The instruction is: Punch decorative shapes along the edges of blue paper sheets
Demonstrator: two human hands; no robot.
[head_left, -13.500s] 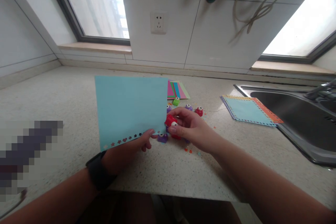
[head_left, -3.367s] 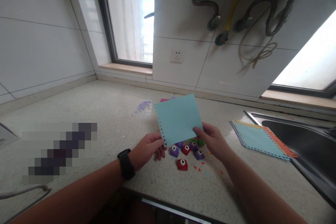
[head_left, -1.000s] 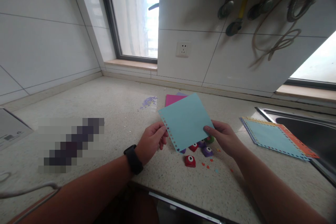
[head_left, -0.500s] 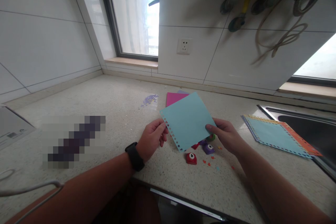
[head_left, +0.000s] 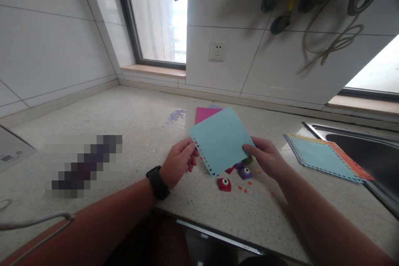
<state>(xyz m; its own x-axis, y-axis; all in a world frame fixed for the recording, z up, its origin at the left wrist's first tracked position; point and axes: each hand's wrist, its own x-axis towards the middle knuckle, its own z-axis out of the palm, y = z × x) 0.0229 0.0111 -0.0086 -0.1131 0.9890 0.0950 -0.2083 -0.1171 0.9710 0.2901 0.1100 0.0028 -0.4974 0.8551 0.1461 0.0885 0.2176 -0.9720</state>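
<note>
A light blue sheet of paper (head_left: pixel 222 141) is held tilted above the counter, with a row of small punched shapes along its left edge. My right hand (head_left: pixel 264 153) grips its right corner, thumb on top. At the punched edge, my left hand (head_left: pixel 182 158) is closed with thumb and fingertips on the paper; a black watch is on that wrist. Below the sheet lie several craft punches: a red punch (head_left: pixel 225 184) in front, a purple punch (head_left: pixel 245 173), and a green punch (head_left: pixel 248 160) partly covered by the paper.
Behind the sheet lies pink paper (head_left: pixel 204 113). Purple confetti (head_left: pixel 176 116) is scattered further back, orange cut-outs (head_left: pixel 245 190) near the front. On the right, a stack of punched sheets (head_left: pixel 324 158) overlaps the steel sink (head_left: pixel 314 129). A white box (head_left: pixel 14 147) stands at left.
The whole view has shifted slightly. Both hands keep nearly the same hold on the light blue sheet, and nothing on the counter has visibly moved.
</note>
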